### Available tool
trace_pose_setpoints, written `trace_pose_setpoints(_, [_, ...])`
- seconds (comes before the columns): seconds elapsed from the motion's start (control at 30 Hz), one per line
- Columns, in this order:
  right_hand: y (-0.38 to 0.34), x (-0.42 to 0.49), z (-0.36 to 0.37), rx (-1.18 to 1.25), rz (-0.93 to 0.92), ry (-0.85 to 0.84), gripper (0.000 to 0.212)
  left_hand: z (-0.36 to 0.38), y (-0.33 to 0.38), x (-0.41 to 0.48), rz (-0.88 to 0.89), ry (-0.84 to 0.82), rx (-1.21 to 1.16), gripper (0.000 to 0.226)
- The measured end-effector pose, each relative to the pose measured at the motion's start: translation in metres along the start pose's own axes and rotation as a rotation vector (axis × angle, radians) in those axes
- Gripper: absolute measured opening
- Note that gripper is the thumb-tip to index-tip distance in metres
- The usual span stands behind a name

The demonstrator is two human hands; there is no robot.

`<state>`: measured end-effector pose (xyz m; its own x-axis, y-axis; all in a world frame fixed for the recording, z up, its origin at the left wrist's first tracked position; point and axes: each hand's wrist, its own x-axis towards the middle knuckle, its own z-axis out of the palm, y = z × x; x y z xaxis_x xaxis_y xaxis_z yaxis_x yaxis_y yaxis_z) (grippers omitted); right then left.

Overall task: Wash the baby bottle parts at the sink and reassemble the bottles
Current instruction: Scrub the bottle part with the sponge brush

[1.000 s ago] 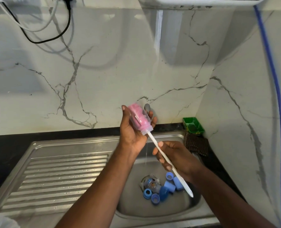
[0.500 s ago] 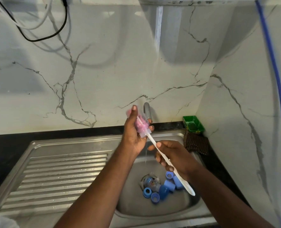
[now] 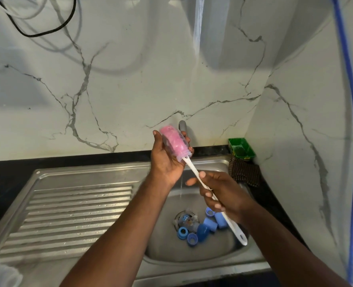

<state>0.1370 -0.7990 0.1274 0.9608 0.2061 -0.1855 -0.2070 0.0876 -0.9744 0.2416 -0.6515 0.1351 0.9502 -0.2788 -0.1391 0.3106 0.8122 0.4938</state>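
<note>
Pink brush (image 3: 174,140) blurry inside your clear bottle (image 3: 181,157), left hand (image 3: 167,164) curled round it, right hand (image 3: 225,193) gripping the handle (image 3: 193,169), blue parts (image 3: 207,225) in the sink (image 3: 192,258).

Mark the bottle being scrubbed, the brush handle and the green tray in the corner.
bottle (image 3: 174,145): head view, on its clear wall, mid-body.
brush handle (image 3: 192,169): head view, on the bare stretch just below the bottle's mouth.
green tray (image 3: 244,155): head view, on its front wall.
</note>
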Motion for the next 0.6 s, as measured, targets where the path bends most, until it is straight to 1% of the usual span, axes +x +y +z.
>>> trace_pose_setpoints(0.1, [0.002,-0.007,-0.011,-0.078,0.05,-0.006,0.03,-0.012,-0.006,0.001,0.011,0.062,0.02,0.052])
trace_pose_setpoints(0.17, [0.007,-0.015,-0.015,-0.133,0.088,0.022,0.027,-0.023,-0.009,0.005,0.036,0.13,0.031,0.051])
trace_pose_setpoints(0.23, [0.014,-0.022,-0.02,-0.17,0.123,0.05,0.027,-0.032,-0.008,0.009,0.066,0.2,0.031,0.047])
trace_pose_setpoints(0.3, [0.022,-0.028,-0.026,-0.199,0.133,0.053,0.028,-0.041,-0.008,0.012,0.071,0.219,0.031,0.043])
trace_pose_setpoints(0.37, [0.033,-0.034,-0.034,-0.258,0.163,0.067,0.028,-0.05,-0.012,0.012,0.081,0.268,0.063,0.044])
trace_pose_setpoints(0.43, [0.048,-0.041,-0.046,-0.33,0.194,0.12,0.022,-0.063,-0.015,0.015,0.077,0.325,0.075,0.046])
trace_pose_setpoints(0.47, [0.054,-0.044,-0.052,-0.381,0.204,0.164,0.02,-0.07,-0.017,0.016,0.058,0.355,0.097,0.045])
trace_pose_setpoints(0.53, [0.07,-0.049,-0.069,-0.56,0.199,0.297,0.028,-0.088,-0.023,0.014,-0.038,0.397,0.15,0.039])
trace_pose_setpoints(0.57, [0.078,-0.052,-0.079,-0.684,0.189,0.358,0.029,-0.096,-0.029,0.011,-0.117,0.403,0.169,0.04])
trace_pose_setpoints(0.6, [0.084,-0.052,-0.086,-0.8,0.178,0.405,0.027,-0.1,-0.034,0.006,-0.187,0.421,0.198,0.048])
